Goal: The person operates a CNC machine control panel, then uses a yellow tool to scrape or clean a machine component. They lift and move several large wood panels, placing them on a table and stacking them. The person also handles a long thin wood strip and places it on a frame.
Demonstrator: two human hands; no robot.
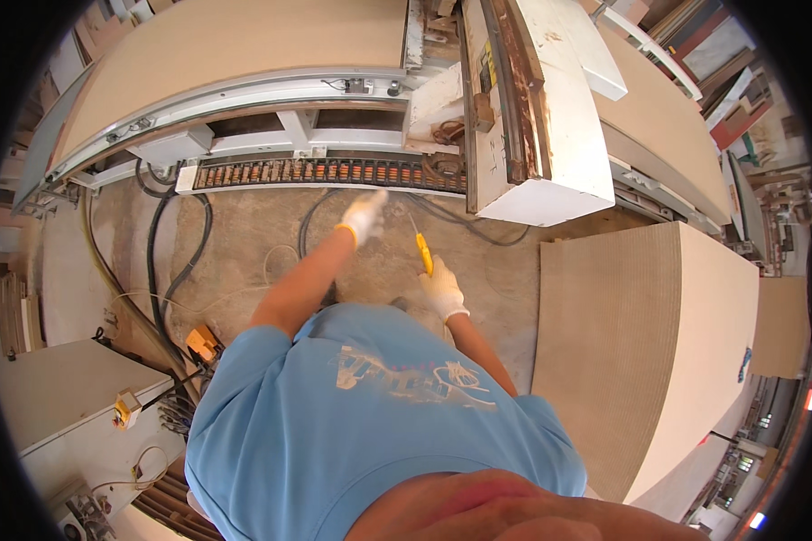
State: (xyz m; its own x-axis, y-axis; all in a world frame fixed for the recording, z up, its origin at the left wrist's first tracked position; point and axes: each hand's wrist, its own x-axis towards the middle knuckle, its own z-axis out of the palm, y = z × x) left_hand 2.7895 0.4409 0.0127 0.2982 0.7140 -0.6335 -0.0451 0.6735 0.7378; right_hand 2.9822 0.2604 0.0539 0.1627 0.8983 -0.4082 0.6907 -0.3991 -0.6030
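Observation:
My right hand (443, 290), in a pale work glove, is closed round the yellow handle of an air blow gun (424, 254). Its thin metal nozzle points away from me, toward the cable chain (334, 172) at the foot of the machine. To the left, my left hand (364, 218) wears a white glove with a yellow cuff. It reaches forward over the floor, just short of the cable chain, and motion smears its fingers. Nothing can be made out in it.
Ahead stands a long machine bed (244, 36) carrying a large tan board, with a white machine housing (550, 162) beside it. A tall stack of boards (613, 343) rises at my right. Black cables (158, 243) and hoses cross the floor on the left, near a grey-topped cabinet (72, 388).

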